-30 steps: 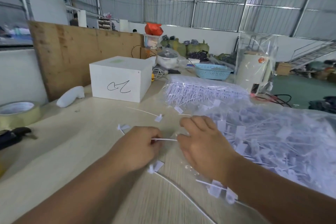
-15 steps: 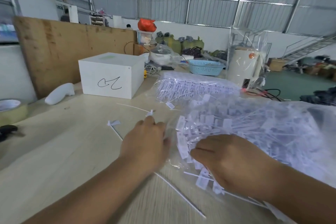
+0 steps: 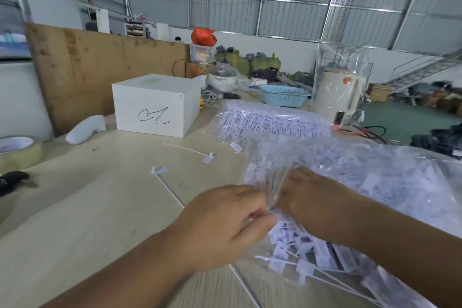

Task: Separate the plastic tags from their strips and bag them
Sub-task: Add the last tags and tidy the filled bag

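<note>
Only the one head view here, so it all comes from that.

Left hand [image 3: 220, 227] is pinching the edge of the big clear bag [image 3: 362, 182] at its mouth, thumb and fingers curled on the film and lifting it, I'm guessing to keep the opening propped up. Right hand [image 3: 317, 200] is pushing in under that raised film, right next to the left one, probably dropping off a tag. Its fingers are hiding behind the plastic, so I can't tell if it's gripping anything or lying flat.

The bag is sitting on the table [image 3: 75, 220] at the right, and it's packed with loose tags [image 3: 307, 252], way too many to count. Behind it a second bag [image 3: 272, 122] is holding tags lined up in neat rows, which looks like the unseparated stock.

Counting what's lying loose on the wood: three tags with long tails, one near the white box [image 3: 156, 105], one mid-table [image 3: 160, 170], one small one [image 3: 235, 147] by the far bag. One more thin tail or strip is poking out under the left wrist [image 3: 242, 282]. One tape roll [image 3: 20, 150] far left, one blue basket [image 3: 283, 95] at the back.
</note>
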A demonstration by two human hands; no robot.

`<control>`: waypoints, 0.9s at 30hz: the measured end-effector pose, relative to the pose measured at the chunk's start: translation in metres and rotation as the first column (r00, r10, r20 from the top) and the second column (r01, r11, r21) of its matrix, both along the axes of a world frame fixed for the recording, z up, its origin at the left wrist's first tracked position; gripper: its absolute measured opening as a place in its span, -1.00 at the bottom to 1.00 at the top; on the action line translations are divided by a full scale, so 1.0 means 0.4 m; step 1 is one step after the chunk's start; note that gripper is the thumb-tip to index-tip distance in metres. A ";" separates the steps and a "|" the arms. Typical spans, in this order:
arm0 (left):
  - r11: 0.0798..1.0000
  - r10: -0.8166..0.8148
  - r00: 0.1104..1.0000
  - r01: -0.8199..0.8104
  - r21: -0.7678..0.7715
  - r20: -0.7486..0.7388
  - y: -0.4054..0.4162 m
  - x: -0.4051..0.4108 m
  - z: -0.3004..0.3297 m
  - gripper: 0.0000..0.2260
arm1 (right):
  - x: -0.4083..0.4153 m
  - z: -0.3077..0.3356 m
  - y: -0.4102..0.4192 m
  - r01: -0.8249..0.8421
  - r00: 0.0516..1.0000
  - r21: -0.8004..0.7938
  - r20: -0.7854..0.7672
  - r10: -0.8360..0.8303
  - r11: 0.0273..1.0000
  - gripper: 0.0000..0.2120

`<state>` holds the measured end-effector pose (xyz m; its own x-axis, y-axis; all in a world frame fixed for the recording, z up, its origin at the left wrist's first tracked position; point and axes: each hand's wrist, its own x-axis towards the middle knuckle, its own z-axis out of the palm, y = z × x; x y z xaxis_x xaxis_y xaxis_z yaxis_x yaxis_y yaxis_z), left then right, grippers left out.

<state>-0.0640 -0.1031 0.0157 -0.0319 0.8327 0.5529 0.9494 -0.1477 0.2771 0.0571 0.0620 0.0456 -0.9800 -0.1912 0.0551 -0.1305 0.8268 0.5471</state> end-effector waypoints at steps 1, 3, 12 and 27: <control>0.999 0.008 0.999 -0.006 -0.037 0.051 -0.007 -0.017 -0.004 -0.72 | 0.014 0.003 -0.012 0.037 0.998 -0.005 0.048 -0.037 0.999 -0.60; 0.978 0.080 0.993 -0.061 -0.199 0.086 -0.020 -0.053 -0.012 -0.64 | 0.047 0.018 -0.023 0.075 0.996 -0.038 0.042 -0.073 0.996 -0.47; 0.815 0.268 0.963 -0.206 -0.542 0.038 -0.017 -0.123 -0.045 -0.66 | 0.076 0.092 -0.127 0.034 0.984 -0.385 -0.147 -0.098 0.922 -0.72; 0.770 0.536 0.829 -0.558 -0.311 -0.160 -0.010 -0.249 -0.093 -0.70 | -0.320 0.064 -0.088 0.509 0.861 -0.409 0.247 -0.444 0.758 -0.66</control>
